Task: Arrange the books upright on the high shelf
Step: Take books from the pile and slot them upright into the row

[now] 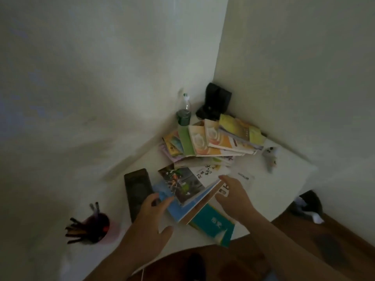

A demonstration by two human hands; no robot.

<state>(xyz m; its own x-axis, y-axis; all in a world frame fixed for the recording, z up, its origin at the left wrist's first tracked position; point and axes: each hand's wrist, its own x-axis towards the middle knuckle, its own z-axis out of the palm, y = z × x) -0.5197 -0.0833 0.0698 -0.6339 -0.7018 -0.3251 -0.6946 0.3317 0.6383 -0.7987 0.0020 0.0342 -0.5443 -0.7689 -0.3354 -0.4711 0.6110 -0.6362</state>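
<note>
A thin paperback book with a blue-and-photo cover (182,191) lies tilted on the white table (284,179), on a teal book (213,224). The left hand (150,222) touches its near edge with spread fingers; the right hand (233,195) holds its far edge (the grip is blurred). Behind lies a fanned pile of colourful books (213,138), beside a clear plastic bottle (183,114).
</note>
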